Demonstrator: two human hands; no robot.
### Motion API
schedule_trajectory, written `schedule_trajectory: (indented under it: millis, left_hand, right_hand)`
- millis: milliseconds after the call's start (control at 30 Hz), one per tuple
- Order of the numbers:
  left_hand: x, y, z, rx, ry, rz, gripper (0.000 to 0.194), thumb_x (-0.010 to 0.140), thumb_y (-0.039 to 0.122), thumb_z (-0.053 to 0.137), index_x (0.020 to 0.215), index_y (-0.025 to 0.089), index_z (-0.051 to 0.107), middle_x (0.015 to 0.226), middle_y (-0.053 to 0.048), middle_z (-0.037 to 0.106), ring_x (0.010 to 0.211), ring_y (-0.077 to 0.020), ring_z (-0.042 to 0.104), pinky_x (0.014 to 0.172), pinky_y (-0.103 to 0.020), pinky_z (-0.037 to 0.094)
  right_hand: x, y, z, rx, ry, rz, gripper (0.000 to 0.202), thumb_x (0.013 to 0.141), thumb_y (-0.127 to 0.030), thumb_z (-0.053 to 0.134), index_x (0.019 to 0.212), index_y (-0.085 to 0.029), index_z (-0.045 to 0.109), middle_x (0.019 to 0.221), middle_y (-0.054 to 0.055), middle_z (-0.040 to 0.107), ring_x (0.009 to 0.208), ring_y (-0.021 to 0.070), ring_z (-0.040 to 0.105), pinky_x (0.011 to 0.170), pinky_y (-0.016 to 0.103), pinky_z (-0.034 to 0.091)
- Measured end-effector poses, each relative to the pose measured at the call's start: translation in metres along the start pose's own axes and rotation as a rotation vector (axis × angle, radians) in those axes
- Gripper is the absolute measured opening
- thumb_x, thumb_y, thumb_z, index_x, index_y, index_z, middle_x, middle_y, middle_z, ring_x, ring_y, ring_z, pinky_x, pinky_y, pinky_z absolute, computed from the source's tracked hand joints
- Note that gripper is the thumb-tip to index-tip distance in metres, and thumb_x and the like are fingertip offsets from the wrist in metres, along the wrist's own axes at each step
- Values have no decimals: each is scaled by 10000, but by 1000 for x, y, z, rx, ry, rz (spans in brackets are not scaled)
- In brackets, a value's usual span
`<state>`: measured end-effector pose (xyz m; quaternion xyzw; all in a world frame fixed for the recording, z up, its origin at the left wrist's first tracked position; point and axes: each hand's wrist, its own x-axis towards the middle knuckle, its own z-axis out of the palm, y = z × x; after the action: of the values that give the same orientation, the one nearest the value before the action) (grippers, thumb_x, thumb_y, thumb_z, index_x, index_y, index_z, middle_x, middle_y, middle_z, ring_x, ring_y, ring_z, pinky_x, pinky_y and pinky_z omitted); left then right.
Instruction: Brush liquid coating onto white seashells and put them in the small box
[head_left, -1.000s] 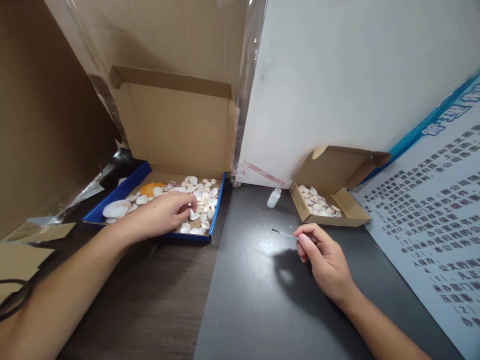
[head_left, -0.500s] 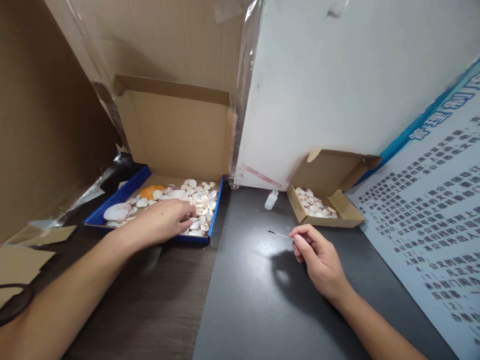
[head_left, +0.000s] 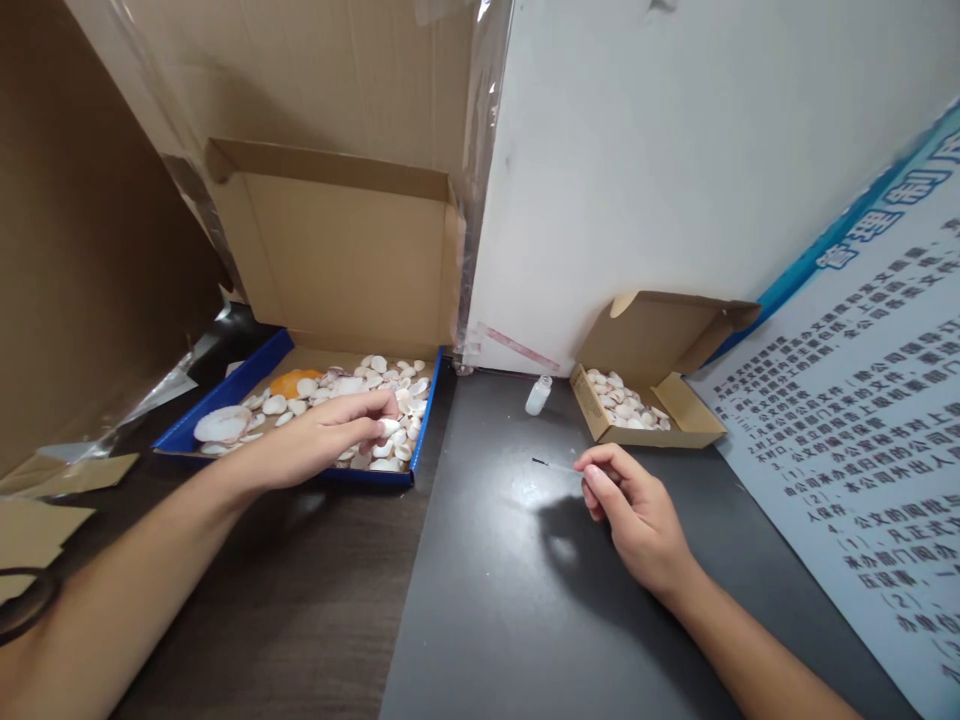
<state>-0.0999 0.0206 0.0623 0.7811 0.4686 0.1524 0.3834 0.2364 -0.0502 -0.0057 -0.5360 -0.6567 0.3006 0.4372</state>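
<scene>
My left hand (head_left: 326, 432) is over the right half of a blue-edged cardboard box (head_left: 414, 440) filled with seashells (head_left: 300, 388). Its thumb and fingers pinch a small white seashell (head_left: 389, 427), partly hidden by the fingertips. On the right, my right hand (head_left: 634, 515) is closed around a thin, clear-handled brush (head_left: 556, 466), its dark tip pointing left above the grey mat. Beyond the brush, a small bottle (head_left: 538, 396) with whitish contents stands uncapped on the mat.
Behind the bottle's right side is a smaller open cardboard box (head_left: 660, 436) of shells (head_left: 622, 402). The grey mat (head_left: 480, 600) covers the right of the dark table (head_left: 300, 600). Cardboard (head_left: 337, 80), a white wall panel (head_left: 637, 150) and a printed board (head_left: 862, 420) enclose the space.
My left hand has lifted slightly from among the shells, a white seashell now showing at its fingertips. My right hand and the brush stay nearly still; the view has shifted slightly.
</scene>
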Motion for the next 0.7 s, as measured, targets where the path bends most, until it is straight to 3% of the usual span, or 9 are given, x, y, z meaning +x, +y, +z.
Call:
schedule_trajectory:
  millis: [267,400,500,600,700]
  left_hand:
    - [8,-12,3,329,50,-29,303,932,399,318,718,214,427,709,-7,516,675,-172,500,635,-287,393]
    - [12,-22,7,512,44,-55,241,908,344,404,720,209,471,725,-18,558,671,-179,511,611,-293,355]
    - [14,-28,9,542,68,7,168,898,274,415,816,210,547,819,-27,594,728,-182,539,654,-293,376]
    - [15,-32,9,526,17,87,234,902,233,407,976,243,629,957,-35,619,846,-192,576,738,-296,405]
    - [16,-34,8,548,-11,79,315,903,243,422,1114,292,651,992,-41,621,893,-210,591,757,-303,413]
  right_hand:
    - [0,0,0,-9,2,1,221,969,-394,474,908,-204,567,603,-35,503,536,136,510,515,247,409]
    - [1,0,1,-17,-3,-2,217,974,-388,470,909,-204,563,611,-34,500,539,134,506,518,246,414]
    - [1,-1,1,-24,-6,-17,212,972,-383,471,899,-205,560,622,-31,502,542,132,504,516,244,416]
    - [1,-3,1,-37,-6,-36,209,971,-375,468,891,-205,559,630,-28,504,539,130,502,511,244,413]
    - [1,-4,2,-69,-7,-56,210,969,-371,466,882,-205,560,629,-26,508,537,132,503,515,250,411]
